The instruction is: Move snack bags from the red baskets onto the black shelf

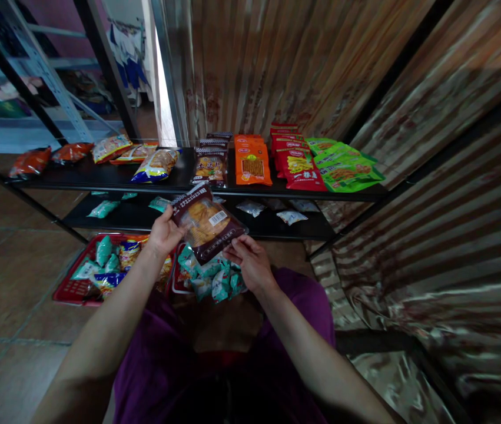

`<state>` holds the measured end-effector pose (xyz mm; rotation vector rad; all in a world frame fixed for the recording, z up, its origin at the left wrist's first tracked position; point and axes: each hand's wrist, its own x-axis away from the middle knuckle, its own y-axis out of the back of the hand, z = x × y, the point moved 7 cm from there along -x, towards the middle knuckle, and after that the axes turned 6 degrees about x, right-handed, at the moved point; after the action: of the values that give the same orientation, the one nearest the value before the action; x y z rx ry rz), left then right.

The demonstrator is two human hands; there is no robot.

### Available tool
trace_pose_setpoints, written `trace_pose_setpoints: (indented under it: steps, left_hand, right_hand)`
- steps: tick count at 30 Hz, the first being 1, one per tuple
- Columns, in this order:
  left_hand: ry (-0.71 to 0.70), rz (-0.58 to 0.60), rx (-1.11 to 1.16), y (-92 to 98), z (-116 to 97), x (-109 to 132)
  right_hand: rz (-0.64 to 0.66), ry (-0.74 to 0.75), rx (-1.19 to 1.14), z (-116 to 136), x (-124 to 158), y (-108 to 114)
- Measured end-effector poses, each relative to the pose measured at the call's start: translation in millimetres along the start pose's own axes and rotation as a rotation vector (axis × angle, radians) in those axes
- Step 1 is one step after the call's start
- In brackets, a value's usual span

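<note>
Both hands hold a dark brown snack packet (208, 222) with an orange picture and a white barcode label, tilted in front of the lower shelf. My left hand (164, 232) grips its left edge with fingers closed. My right hand (250, 259) pinches its lower right corner. Below the hands, teal packets (210, 280) are piled in a red basket (178, 285). A matching stack of dark brown packets (210, 166) lies on the black upper shelf (100, 176).
The upper shelf carries rows of orange (252, 162), red (298, 165) and green packets (347, 168). The lower shelf (135, 217) has a few small packets. A second red basket (78, 288) of packets sits on the tiled floor, left. Corrugated metal wall stands behind and right.
</note>
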<state>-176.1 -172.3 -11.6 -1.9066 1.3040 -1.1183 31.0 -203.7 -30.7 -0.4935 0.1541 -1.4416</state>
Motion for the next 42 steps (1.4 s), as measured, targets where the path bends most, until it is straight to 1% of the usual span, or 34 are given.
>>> trace_pose_setpoints:
  steps: [4,8,12,17,24,28,32,36,39,42]
  left_hand:
    - [-0.017,-0.007,-0.002,3.0,0,-4]
    - [0.000,-0.023,-0.006,5.1,0,-7]
    - [0.004,-0.041,0.005,3.7,-2,-3]
    - [0.020,-0.021,-0.004,-0.1,-4,2]
    - [0.002,-0.025,-0.014,1.8,-8,2]
    - [0.009,0.001,-0.022,-0.7,-7,3]
    - [0.013,0.030,-0.046,-5.3,-4,5]
    - [0.062,0.042,-0.057,-8.1,1,5]
    - [0.073,0.039,-0.053,-7.9,3,4]
    - [0.055,0.028,-0.063,-5.5,2,2]
  right_hand:
    - [0.012,0.066,0.053,7,3,-4]
    - [0.008,0.079,0.074,10,5,-6]
    - [0.014,0.068,0.048,10,6,-7]
    - [0.018,0.041,0.056,9,6,-5]
    - [0.019,0.009,0.014,3,6,-3]
    - [-0.035,-0.015,-0.034,-2,4,7]
    - [-0.054,-0.030,-0.057,-10,0,21]
    - [-0.103,-0.048,-0.056,-17,-2,33]
    - [-0.107,-0.051,-0.057,-19,-2,35]
    - [-0.079,-0.037,-0.050,-18,-3,36]
